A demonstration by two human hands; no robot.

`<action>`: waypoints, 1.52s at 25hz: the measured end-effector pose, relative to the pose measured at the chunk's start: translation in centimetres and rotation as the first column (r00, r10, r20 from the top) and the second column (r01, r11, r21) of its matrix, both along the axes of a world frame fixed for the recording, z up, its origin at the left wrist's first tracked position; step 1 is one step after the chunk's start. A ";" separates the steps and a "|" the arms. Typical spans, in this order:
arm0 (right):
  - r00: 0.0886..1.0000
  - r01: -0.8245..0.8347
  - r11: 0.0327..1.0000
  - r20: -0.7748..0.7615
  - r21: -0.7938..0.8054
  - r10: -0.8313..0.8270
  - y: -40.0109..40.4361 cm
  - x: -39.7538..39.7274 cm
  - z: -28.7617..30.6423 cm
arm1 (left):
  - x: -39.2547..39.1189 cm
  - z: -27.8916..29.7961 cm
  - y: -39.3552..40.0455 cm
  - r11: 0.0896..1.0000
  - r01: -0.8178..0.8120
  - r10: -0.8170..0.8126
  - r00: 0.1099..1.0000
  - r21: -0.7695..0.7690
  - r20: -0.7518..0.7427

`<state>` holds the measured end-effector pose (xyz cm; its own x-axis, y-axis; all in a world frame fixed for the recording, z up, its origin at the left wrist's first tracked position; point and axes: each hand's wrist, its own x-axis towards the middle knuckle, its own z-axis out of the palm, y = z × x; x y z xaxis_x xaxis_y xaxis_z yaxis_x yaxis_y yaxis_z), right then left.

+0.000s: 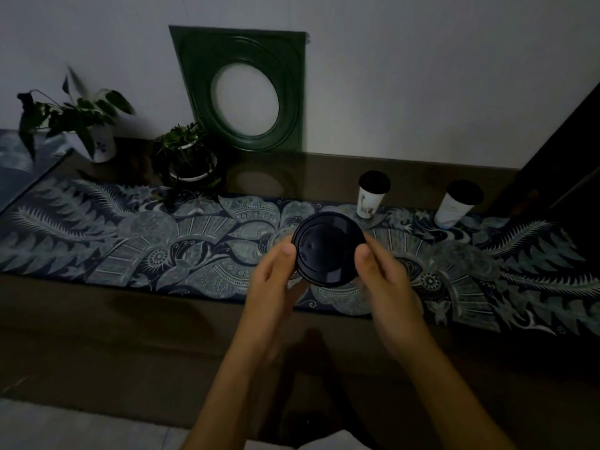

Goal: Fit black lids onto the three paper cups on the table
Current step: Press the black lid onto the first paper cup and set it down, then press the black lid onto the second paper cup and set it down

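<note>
A dark brown surface (pixel 130 336) runs along a pale wall, crossed lengthwise by a blue-grey patterned runner (pixel 130 241). Against the wall leans a green square frame (pixel 240 89) with a round opening, tilted a little to the left. To its left stand a leafy plant in a white pot (pixel 81 125) and a smaller plant in a round bowl (pixel 186 157), both well clear of the hands. On the right, at the runner's far edge, two white paper cups stand upright and apart from each other, the left capped cup (pixel 371 194) and the right capped cup (pixel 459 203), each already topped with a black lid. Nothing lies between them and the hands. Above the middle of the runner, the left hand (pixel 276 280) and right hand (pixel 383 274) hold a third black lid (pixel 328 248) from opposite sides, each grip clamped on its rim with a thumb on top. The lid's flat face tips towards the camera; a cup probably sits beneath it, though the dim light hides this
</note>
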<state>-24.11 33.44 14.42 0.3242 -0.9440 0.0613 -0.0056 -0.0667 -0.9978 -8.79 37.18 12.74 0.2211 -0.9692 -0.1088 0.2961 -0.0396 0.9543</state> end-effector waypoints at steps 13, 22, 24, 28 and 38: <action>0.990 0.106 0.855 0.027 0.509 -0.139 0.2 2.0 -12.8 | 1.6 -12.4 1.1 0.934 -0.103 0.151 0.981 0.341 -0.119; 0.989 0.111 0.779 0.010 0.617 -0.149 0.2 3.2 -16.6 | 2.3 -16.7 1.0 0.885 -0.117 0.198 0.971 0.451 -0.135; 0.988 0.113 0.774 0.011 0.623 -0.154 0.3 3.1 -17.3 | 2.4 -16.9 1.1 0.886 -0.103 0.177 0.976 0.452 -0.124; 0.989 0.109 0.784 0.012 0.611 -0.147 0.1 2.6 -17.7 | 2.6 -17.2 0.9 0.886 -0.081 0.146 0.983 0.457 -0.110; 0.949 0.163 0.923 -0.312 0.350 -0.049 -0.8 1.7 -16.2 | 3.4 -15.8 0.1 0.925 -0.190 0.117 0.966 0.329 0.230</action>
